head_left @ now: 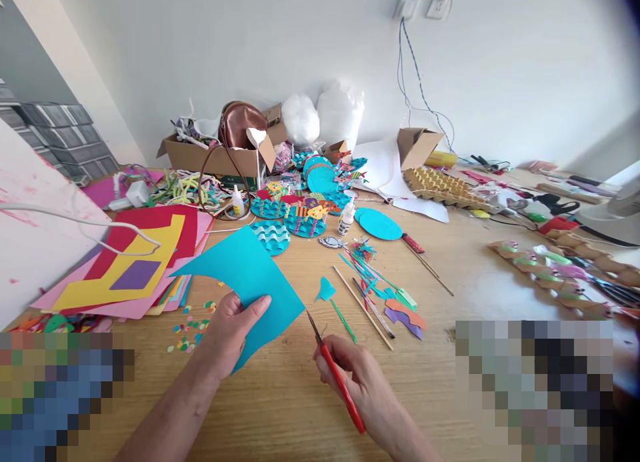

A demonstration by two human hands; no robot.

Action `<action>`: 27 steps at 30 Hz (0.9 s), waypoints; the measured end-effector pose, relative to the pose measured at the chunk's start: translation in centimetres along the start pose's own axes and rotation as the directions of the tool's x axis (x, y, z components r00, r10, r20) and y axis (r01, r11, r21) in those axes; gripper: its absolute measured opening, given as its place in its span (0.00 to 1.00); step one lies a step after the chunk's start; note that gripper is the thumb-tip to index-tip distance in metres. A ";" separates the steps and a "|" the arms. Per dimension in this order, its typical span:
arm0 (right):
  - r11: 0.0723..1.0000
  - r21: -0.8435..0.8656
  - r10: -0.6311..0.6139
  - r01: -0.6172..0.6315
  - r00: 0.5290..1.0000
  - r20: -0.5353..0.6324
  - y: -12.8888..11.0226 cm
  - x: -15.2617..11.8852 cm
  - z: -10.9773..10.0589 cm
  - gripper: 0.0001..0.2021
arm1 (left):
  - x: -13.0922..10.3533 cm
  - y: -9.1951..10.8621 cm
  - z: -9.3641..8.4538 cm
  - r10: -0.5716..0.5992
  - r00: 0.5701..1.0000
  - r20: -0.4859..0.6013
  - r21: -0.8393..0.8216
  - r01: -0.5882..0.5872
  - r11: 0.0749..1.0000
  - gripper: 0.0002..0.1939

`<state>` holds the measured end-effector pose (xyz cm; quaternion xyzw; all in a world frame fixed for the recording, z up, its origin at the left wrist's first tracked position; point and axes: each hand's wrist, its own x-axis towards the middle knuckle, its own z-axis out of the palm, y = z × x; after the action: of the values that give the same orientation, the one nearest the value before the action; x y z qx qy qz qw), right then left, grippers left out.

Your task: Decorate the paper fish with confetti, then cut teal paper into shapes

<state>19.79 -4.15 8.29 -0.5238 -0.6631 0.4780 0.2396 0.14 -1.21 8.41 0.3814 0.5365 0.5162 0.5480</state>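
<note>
A sheet of blue paper (260, 269) with curved cut-outs along its left and lower edges is held above the table by my left hand (233, 329), thumb on top and fingers beneath. My right hand (350, 375) is closed around red-handled scissors (336, 375). The scissor tips point up and left, close to the sheet's right corner. Right of the sheet, a small blue paper piece (326, 289) lies by a green strip (343, 320). Small round colored paper dots (190, 329) are scattered left of my left hand.
Colored sheets (135, 275) are stacked at the left. Decorated blue discs (305, 223), glue bottles (346, 217) and a blue oval (379, 224) stand or lie farther back. Sticks (363, 307) and paper scraps are right of centre. Egg cartons (445, 187) and a cardboard box (210, 161) are behind.
</note>
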 end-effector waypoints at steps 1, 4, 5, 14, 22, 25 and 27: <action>0.999 -0.040 -0.008 0.008 1.000 0.002 -0.1 -0.1 0.0 0.14 | 0.0 0.1 0.0 -0.002 1.000 0.011 -0.007 0.002 1.000 0.12; 0.991 -0.124 -0.051 0.050 0.999 -0.004 -0.7 -0.2 -0.2 0.15 | -0.1 0.2 0.2 0.000 1.000 0.026 0.001 0.000 1.000 0.11; 0.988 -0.145 -0.063 0.062 0.998 -0.005 -1.0 -0.2 -0.3 0.15 | -0.2 0.2 0.2 0.003 1.000 0.022 0.013 -0.003 1.000 0.11; 0.975 -0.214 -0.064 0.067 0.998 0.020 -1.5 0.1 0.0 0.14 | -0.6 0.3 0.5 0.009 0.999 -0.031 0.086 -0.007 0.996 0.13; 0.970 -0.237 -0.052 0.059 0.998 0.033 -1.7 0.1 -0.1 0.14 | -0.6 0.0 0.2 -0.010 1.000 0.000 0.092 0.010 0.996 0.13; 0.970 -0.235 -0.052 0.059 0.998 0.036 -1.8 0.0 0.0 0.14 | -0.6 -0.2 0.1 -0.012 1.000 -0.006 0.093 0.012 0.996 0.13; 0.971 -0.234 -0.049 0.057 0.998 0.038 -1.8 0.0 0.0 0.14 | -0.6 -0.3 0.1 -0.020 1.000 -0.021 0.090 0.022 0.996 0.13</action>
<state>18.99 -4.12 9.91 -0.5229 -0.7324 0.3980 0.1779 0.35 -1.87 8.21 0.3950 0.5687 0.4893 0.5302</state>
